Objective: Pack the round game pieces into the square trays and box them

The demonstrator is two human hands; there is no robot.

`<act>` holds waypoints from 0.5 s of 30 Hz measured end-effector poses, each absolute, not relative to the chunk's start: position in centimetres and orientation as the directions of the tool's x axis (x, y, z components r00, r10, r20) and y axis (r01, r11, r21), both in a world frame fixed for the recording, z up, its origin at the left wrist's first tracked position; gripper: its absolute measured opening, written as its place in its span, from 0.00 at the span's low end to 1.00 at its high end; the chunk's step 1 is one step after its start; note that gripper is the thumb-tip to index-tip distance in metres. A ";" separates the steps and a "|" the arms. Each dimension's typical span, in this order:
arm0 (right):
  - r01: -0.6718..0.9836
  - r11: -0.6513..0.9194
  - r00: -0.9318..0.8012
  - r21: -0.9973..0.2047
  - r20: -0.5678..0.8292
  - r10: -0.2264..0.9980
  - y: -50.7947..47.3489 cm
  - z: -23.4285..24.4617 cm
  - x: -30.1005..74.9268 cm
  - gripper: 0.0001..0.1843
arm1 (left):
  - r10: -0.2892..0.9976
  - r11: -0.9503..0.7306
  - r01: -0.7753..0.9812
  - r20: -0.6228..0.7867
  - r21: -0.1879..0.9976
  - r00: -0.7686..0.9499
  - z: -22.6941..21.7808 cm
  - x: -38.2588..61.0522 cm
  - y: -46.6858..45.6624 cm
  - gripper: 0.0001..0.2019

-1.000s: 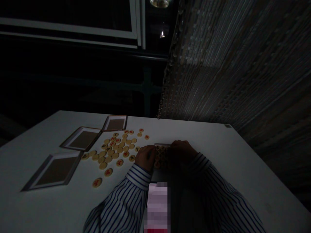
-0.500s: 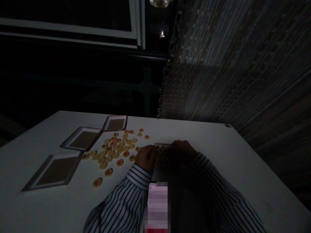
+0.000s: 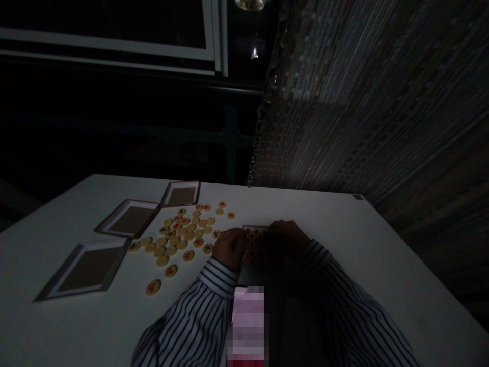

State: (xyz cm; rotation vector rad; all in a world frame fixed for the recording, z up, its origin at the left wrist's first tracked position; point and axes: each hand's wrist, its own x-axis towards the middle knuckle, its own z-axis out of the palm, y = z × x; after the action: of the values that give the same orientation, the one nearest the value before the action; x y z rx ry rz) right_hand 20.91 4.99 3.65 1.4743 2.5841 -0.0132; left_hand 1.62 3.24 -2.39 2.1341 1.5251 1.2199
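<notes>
In the dim light, a small shallow box [image 3: 255, 227] stands between my hands with Chinese chess pieces [image 3: 248, 243] in rows inside it. My left hand [image 3: 228, 247] is closed at its left side, fingers curled against the edge. On the opposite side, my right hand [image 3: 288, 236] is closed with bent fingers on the right edge; deep shadow covers its fingertips. Loose round Chinese chess pieces [image 3: 182, 244] are scattered left of my left hand, some showing red or black characters, others blank side up.
Three shallow trays, a near one [image 3: 87, 267], a middle one [image 3: 130, 218] and a far one [image 3: 181, 194], line the left of the white table [image 3: 344, 239]. A string curtain [image 3: 324, 102] hangs beyond the right rear edge. A pixelated patch covers the front middle.
Almost nothing differs. Both hands stay at the box's sides, and the loose pieces and trays lie as before.
</notes>
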 end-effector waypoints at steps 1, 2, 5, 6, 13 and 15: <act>0.854 0.516 -0.503 0.071 -0.146 0.852 5.0 3.6 20.9 0.12 | 0.870 -0.421 0.662 0.482 0.620 0.102 -2.4 1.6 3.2 0.10; 0.853 0.516 -0.503 0.073 -0.143 0.852 5.0 3.5 21.0 0.12 | 0.872 -0.418 0.662 0.480 0.622 0.100 -2.4 1.6 3.2 0.10; 0.856 0.511 -0.496 0.082 -0.149 0.855 5.1 3.5 21.0 0.12 | 0.874 -0.411 0.663 0.477 0.626 0.091 -2.5 1.6 3.2 0.10; 0.855 0.511 -0.495 0.085 -0.155 0.855 5.1 3.5 20.9 0.12 | 0.875 -0.409 0.665 0.476 0.625 0.091 -2.5 1.6 3.2 0.10; 0.850 0.515 -0.494 0.112 -0.173 0.852 4.9 4.1 20.6 0.13 | 0.873 -0.418 0.666 0.476 0.617 0.106 -2.3 1.6 3.1 0.10; 0.860 0.498 -0.475 0.109 -0.179 0.861 4.8 4.3 20.6 0.12 | 0.872 -0.417 0.666 0.479 0.619 0.101 -2.4 1.6 3.1 0.10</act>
State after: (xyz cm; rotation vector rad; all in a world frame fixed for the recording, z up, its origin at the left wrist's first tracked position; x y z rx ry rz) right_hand 20.62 4.83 4.32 1.4768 2.5306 0.0062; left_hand 1.64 3.15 -2.36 2.1329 1.5322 1.2148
